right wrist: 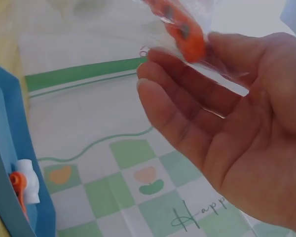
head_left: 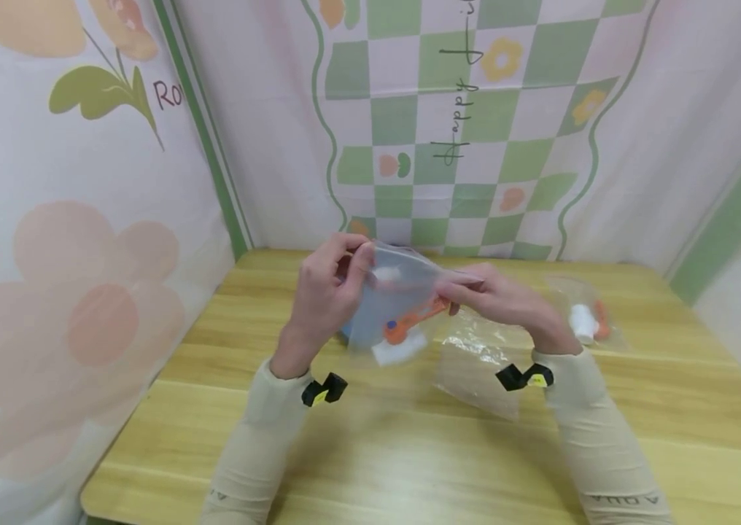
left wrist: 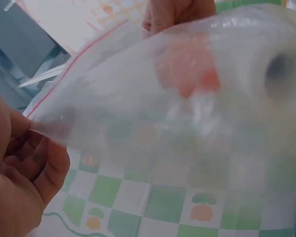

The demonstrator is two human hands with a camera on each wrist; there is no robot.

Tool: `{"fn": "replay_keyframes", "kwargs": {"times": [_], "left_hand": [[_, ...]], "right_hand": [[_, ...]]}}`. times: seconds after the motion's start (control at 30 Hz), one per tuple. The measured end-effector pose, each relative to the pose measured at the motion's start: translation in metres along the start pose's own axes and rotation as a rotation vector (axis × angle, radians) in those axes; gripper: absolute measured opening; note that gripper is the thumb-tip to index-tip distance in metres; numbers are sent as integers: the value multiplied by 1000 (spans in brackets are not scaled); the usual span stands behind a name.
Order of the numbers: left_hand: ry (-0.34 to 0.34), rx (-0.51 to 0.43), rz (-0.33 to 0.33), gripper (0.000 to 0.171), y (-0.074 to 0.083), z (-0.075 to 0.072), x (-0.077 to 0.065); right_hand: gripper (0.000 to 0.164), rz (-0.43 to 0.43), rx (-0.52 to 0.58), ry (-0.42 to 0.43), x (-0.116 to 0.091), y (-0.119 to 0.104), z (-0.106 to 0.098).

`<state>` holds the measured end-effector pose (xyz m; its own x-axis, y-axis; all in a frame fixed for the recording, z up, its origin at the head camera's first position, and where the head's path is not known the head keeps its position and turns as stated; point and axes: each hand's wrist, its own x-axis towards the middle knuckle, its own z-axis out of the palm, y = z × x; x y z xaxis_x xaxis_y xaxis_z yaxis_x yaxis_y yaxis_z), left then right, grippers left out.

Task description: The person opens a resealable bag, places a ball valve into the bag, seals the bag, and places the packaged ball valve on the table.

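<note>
A clear zip bag (head_left: 367, 310) is held up above the table, stretched between both hands. Inside it are an orange lever handle (head_left: 413, 321) and a white plastic tube piece (head_left: 399, 350); the tube's round open end shows in the left wrist view. My left hand (head_left: 327, 292) pinches one upper corner, by the red seal line (left wrist: 71, 66). My right hand (head_left: 498, 295) pinches the opposite side, thumb against fingers, close to the orange handle. In the right wrist view the orange part (right wrist: 187, 42) hangs by the right thumb, and the other fingers curve loosely below.
Under the right forearm lies a crumpled clear bag (head_left: 478, 368). Farther right is another bag with a white tube (head_left: 583, 323) and orange part. A blue tray (right wrist: 44, 210) holds a white fitting (right wrist: 33, 183) with an orange handle; the held bag mostly hides it from the head view.
</note>
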<state>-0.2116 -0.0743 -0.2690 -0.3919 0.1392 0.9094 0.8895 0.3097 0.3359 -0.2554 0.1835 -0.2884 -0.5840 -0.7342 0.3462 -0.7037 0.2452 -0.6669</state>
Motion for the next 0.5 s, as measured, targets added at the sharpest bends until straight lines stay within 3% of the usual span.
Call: {"fn": "replay_keyframes", "kwargs": {"times": [0.13,0.27,0.4,0.5], "left_hand": [[-3,-68,-54,11,-5,6,0],[-27,-160,-118,9,-1,13,1],[-87,-188,-187,7,4,21,2],[-149,-209,-267,10,-2,30,0]], "right_hand": [[23,-48,54,97,-5,-2,-9],[25,-68,110,180,-8,4,-16],[27,-51,158,251,-10,18,-20],[28,-33,176,302,-12,30,-23]]}}
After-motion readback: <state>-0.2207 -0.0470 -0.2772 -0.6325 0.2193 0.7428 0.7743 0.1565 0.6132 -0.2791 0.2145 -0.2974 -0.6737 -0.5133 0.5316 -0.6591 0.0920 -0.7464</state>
